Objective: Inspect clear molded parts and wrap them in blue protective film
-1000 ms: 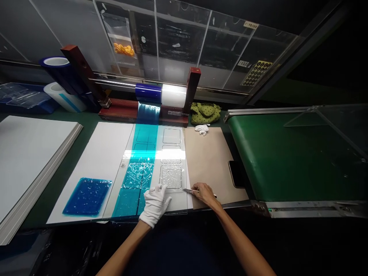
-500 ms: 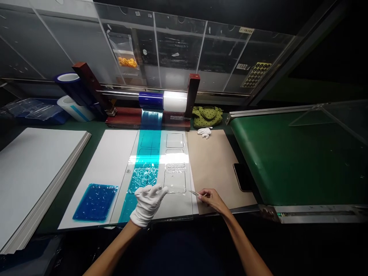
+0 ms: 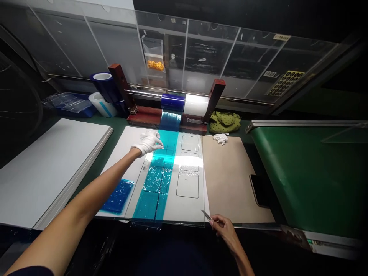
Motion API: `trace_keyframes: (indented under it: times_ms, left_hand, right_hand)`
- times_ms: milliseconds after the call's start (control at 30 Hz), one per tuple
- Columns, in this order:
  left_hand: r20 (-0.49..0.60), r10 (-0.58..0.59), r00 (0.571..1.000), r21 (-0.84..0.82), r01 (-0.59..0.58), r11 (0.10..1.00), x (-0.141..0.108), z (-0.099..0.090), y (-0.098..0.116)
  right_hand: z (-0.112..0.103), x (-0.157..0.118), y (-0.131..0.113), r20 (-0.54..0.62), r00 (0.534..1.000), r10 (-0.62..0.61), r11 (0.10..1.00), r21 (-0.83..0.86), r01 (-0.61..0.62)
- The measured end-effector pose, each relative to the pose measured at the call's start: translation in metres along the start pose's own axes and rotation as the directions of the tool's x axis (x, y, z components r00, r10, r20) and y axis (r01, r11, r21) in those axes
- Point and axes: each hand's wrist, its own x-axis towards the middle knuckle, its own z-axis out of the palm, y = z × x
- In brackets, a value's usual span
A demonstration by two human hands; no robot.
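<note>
Since the earlier frame, our gloved left hand [image 3: 148, 142] has reached far up the desk [image 3: 116, 124], and our bare right hand [image 3: 225, 230] has drawn back to the desk's near edge. The left hand is open, its white cotton fingers loosely extended and holding nothing, and it sits at the far end of the blue protective film [image 3: 155, 184], at or just over the film's left edge; we cannot tell whether it is pressing down. The right hand is closed in a pinch on a slim craft knife [image 3: 207, 216], whose blade points up and left, just beside the near right corner of the film-covered clear sheet [image 3: 187, 184]. The film lies wrinkled along that sheet's left half, and a loose blue film piece [image 3: 117, 196] lies left of the film. Beyond the film, blue and white tape rolls [image 3: 184, 103] sit on a wooden-framed holder. Right of the film lie a kraft paper sheet [image 3: 230, 180] and a smartphone [image 3: 260, 190].
</note>
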Motion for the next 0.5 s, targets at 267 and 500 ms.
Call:
trace_keyframes:
  times_ms: [267, 500]
  left_hand:
    - [0.113, -0.009, 0.994, 0.060, 0.002, 0.998, 0.023, 0.016, -0.017]
    - [-0.081, -0.180, 0.980, 0.031, 0.183, 0.983, 0.004, 0.014, -0.028]
  right_hand:
    - [0.015, -0.017, 0.015, -0.073, 0.992, 0.102, 0.995, -0.014, -0.103]
    - [0.033, -0.019, -0.007, -0.010, 1.000, 0.019, 0.996, -0.084, -0.019]
